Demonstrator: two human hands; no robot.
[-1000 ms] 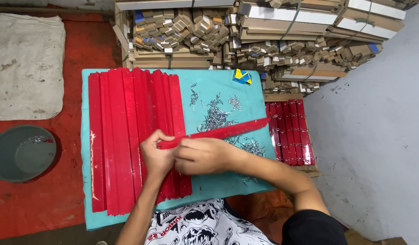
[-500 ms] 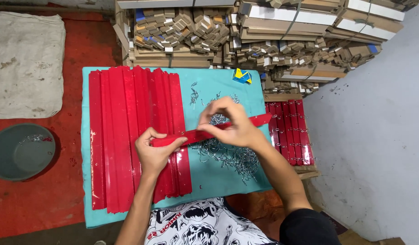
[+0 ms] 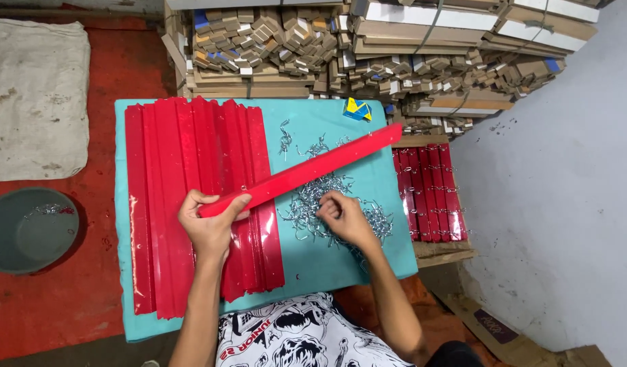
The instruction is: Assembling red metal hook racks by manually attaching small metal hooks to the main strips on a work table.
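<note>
My left hand grips one end of a long red strip, which slants up to the right above the teal board. My right hand rests on a loose pile of small silver metal hooks, fingers curled into them; whether it has picked any up is not visible. Under my left hand lies a row of several more red strips side by side on the board's left half.
A stack of red strips with hooks fitted sits on a wooden crate at the right. Bundled cardboard pieces are piled behind. A grey bowl and a cloth lie on the red floor at left. A small blue-and-yellow box sits on the board.
My right hand left the far part of the strip and came down onto the hook pile. My left hand still holds the strip, now raised at a steeper slant.
</note>
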